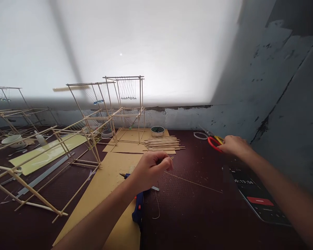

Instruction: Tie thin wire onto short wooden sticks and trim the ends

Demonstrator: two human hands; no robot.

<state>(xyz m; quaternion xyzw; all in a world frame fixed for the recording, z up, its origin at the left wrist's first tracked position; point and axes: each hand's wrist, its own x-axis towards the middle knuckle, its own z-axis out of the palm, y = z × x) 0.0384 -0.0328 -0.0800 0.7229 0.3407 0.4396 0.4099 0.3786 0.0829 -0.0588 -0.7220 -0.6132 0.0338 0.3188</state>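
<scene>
My left hand (153, 171) is closed in a pinch above the cardboard's right edge. A thin pale thread (193, 181) runs out from its fingers toward the right, and another thin strand (158, 205) hangs below it. What lies inside the fingers is hidden. Farther right, my right hand (234, 146) grips a pair of scissors (214, 143) by their red and yellow handles, the blades pointing away to the left. Below my left hand and partly covered by it is a dark blue glue gun (137, 208), lying on the cardboard (112, 184).
Several stick frames (122, 77) with hanging glass beads (128, 98) stand at the left and back. A pile of thin sticks (163, 143) lies near a round tin (157, 131). A coil of line (200, 135) and a phone (259, 201) are at the right, beside the wall.
</scene>
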